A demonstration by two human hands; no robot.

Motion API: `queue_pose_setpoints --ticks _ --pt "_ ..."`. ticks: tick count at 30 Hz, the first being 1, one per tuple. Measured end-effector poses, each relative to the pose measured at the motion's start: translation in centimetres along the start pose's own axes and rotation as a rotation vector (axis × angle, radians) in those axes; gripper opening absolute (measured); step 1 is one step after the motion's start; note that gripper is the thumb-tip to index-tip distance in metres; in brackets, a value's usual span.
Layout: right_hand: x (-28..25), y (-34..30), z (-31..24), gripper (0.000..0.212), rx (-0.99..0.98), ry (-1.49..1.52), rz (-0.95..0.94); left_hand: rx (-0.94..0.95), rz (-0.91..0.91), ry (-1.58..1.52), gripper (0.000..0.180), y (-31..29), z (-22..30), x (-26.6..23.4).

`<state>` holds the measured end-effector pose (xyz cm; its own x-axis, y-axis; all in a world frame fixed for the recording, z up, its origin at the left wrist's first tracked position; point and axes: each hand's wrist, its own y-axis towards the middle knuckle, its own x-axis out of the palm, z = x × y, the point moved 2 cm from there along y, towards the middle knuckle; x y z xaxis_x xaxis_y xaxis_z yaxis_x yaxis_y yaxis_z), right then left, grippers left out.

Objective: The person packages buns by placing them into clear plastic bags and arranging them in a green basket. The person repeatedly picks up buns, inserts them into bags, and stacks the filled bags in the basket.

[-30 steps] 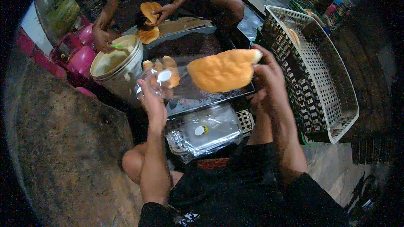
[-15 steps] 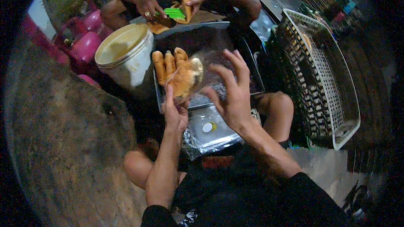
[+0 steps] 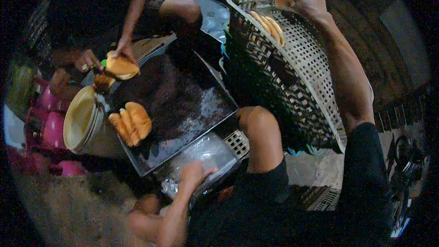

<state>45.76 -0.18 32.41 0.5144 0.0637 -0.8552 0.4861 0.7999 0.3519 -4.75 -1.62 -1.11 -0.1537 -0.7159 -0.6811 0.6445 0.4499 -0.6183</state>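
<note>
My right hand [image 3: 307, 2] reaches over the far end of the white plastic crate [image 3: 315, 59]. Its fingers are closed around a brown bread bun [image 3: 284, 1], mostly covered by the hand. Near my lap, my left hand [image 3: 193, 176] rests on a stack of clear plastic bags [image 3: 203, 152]; one digit points right, while the others are blurred and partly hidden. Several long bread buns [image 3: 132, 123] lie together on the left part of the dark metal tray [image 3: 178, 87]. Inside the crate, more long buns [image 3: 267, 26] lie side by side along its wall.
Across the tray, another person holds an opened bun [image 3: 122, 66] and a green spreader [image 3: 104, 63]. A white bucket [image 3: 80, 119] with a smeared rim stands at the tray's left, beside pink gas cylinders [image 3: 54, 130]. My bent knee [image 3: 263, 123] is between tray and crate.
The bun has passed from my left hand to my right, which has swung up and right over the crate. My left hand has dropped to the bags. The view has turned right.
</note>
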Motion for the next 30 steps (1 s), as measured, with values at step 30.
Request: queue_pose_setpoints --ticks 30 --pt "-1.1 -26.5 -25.2 0.039 0.035 1.551 -0.279 0.011 1.226 -0.781 0.054 -7.1 -3.5 -5.9"
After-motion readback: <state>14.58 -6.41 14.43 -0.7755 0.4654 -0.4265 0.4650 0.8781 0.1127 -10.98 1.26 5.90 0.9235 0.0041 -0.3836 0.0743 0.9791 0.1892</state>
